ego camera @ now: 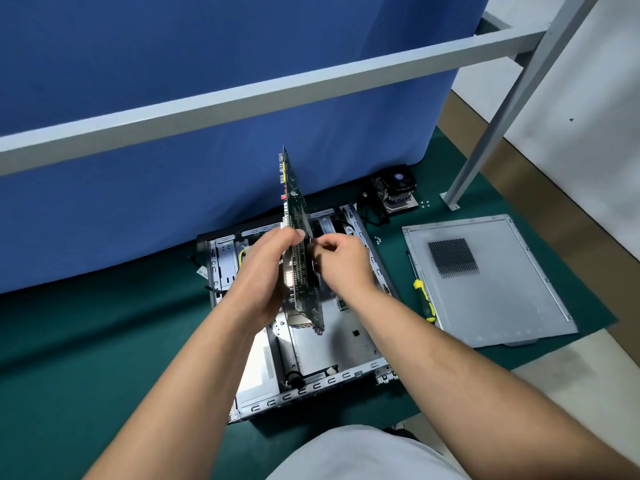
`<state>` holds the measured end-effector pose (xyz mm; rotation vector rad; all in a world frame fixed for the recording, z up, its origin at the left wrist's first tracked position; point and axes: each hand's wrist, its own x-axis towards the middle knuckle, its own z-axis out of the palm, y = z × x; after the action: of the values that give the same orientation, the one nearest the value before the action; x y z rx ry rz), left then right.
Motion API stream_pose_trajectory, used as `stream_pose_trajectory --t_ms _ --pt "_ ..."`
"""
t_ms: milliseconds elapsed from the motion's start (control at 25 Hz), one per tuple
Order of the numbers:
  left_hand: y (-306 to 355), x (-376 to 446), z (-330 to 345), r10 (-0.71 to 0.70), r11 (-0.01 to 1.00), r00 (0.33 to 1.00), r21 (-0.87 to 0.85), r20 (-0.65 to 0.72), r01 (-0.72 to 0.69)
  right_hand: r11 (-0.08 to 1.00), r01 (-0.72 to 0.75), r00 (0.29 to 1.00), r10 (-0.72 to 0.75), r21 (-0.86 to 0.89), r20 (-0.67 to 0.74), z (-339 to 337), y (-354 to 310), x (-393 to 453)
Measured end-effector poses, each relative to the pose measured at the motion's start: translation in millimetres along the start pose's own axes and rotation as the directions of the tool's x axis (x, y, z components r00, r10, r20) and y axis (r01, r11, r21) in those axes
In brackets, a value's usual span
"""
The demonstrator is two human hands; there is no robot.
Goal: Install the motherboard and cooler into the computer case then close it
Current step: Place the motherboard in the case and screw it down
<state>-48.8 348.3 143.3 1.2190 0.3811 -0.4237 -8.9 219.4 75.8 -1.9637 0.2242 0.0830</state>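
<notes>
**Motherboard held on edge above the open case**

The left hand (266, 271) reaches in from the lower left, forearm angled up, its grip closed round the motherboard (299, 244), thumb on the near edge. The board stands almost vertical, edge toward the camera, over the open computer case (332, 341) lying on the green table (86, 341). The right hand (341, 261) comes from the lower right, fingers curled in a narrow grip, pinching at the board's right face. Farther right lie the cooler (396, 190), a screwdriver (422, 297) and the side panel (485, 282).
</notes>
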Motion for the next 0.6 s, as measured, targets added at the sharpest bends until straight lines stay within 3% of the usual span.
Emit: stream_pose_trajectory --t_ms 600 --pt "5.9 3.5 -2.5 0.041 0.999 0.999 0.031 -0.015 -0.04 0.948 0.147 0.988 -0.126 -0.281 0.092 -5.5 -12.7 -1.2"
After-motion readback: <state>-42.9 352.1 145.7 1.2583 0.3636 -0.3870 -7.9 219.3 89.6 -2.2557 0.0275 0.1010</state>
